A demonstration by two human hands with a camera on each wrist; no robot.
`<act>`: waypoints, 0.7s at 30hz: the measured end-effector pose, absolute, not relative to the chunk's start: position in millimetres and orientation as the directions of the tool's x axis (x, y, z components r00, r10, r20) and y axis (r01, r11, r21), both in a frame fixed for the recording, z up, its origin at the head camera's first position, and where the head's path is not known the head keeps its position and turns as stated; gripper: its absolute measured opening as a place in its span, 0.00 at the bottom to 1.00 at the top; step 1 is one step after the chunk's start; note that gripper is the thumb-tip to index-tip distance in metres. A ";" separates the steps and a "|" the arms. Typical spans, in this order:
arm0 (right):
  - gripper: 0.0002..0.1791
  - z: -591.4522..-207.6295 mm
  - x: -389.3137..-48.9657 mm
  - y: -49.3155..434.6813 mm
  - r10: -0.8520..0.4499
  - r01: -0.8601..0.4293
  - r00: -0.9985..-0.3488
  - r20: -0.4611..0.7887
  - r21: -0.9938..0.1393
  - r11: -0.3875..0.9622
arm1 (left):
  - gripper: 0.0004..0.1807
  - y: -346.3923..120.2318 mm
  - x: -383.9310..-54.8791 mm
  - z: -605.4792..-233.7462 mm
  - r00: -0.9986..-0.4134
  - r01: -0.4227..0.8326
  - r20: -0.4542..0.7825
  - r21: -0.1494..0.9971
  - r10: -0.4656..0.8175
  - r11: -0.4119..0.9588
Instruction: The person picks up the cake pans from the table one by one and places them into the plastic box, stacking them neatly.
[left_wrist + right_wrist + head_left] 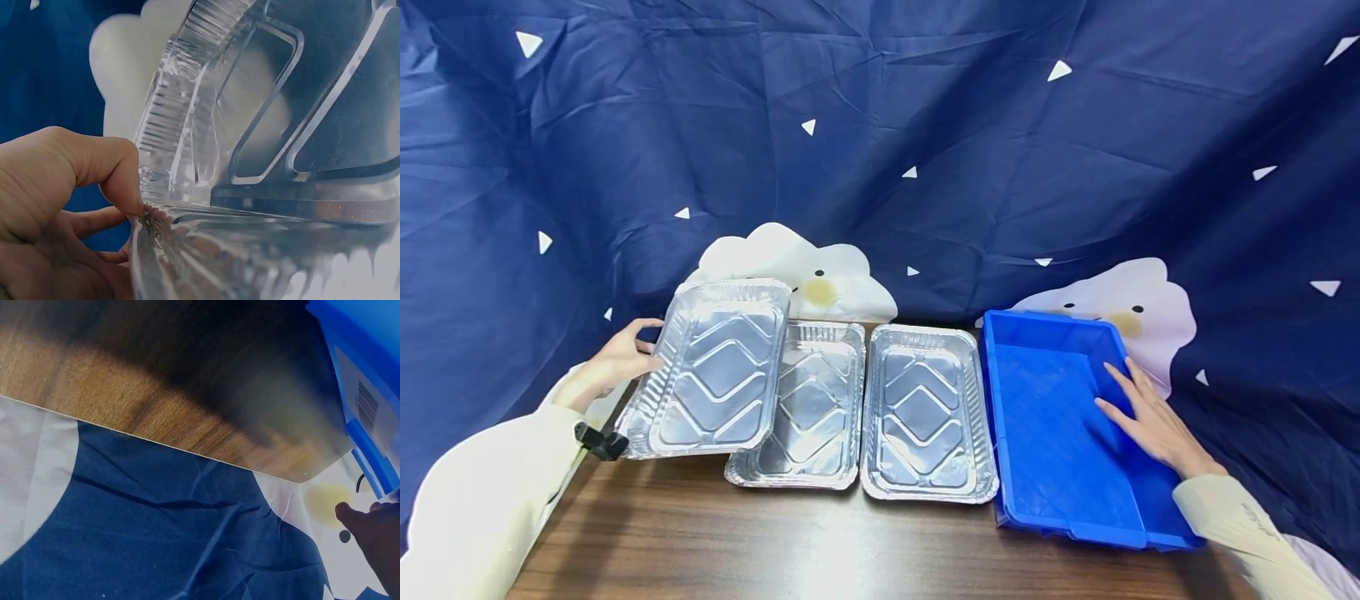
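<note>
My left hand (617, 362) pinches the left rim of a silver foil tray (722, 367), its thumb on the rim in the left wrist view. That tray is raised and tilted, partly covering a second foil tray (820, 408) on the table. To the right of that one lies a third foil tray (928, 412). My right hand (1157, 425) is over the right wall of a blue plastic bin (1060, 433), fingers extended. Whether it touches the wall, I cannot tell. The right wrist view catches only dark fingertips (356, 519) near the bin's labelled side.
The bin stands on the right of the brown wooden table (820, 550), its left wall close against the third tray. Behind the table hangs a dark blue cloth (865, 100) with white triangles and clouds. The bin's outer side bears a barcode label (369, 403).
</note>
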State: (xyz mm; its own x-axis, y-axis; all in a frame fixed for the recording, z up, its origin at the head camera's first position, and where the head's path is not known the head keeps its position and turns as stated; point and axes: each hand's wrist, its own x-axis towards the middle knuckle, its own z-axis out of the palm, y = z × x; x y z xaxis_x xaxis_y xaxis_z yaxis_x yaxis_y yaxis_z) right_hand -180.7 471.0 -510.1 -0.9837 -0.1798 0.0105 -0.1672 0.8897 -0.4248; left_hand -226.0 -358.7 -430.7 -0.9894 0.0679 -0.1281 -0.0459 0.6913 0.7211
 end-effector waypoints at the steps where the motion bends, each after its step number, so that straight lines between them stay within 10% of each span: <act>1: 0.44 -510.1 -180.7 470.9 -0.180 -0.167 -0.984 0.011 -0.424 0.890 | 0.44 -354.0 -225.4 -428.9 -0.989 -0.039 -0.125 0.723 0.075 0.690; 21: 0.43 -510.1 -182.3 472.9 -0.193 -0.191 -0.980 0.039 -0.428 0.883 | 0.48 -249.9 -225.1 -425.9 -0.976 -0.027 -0.140 0.837 0.165 0.547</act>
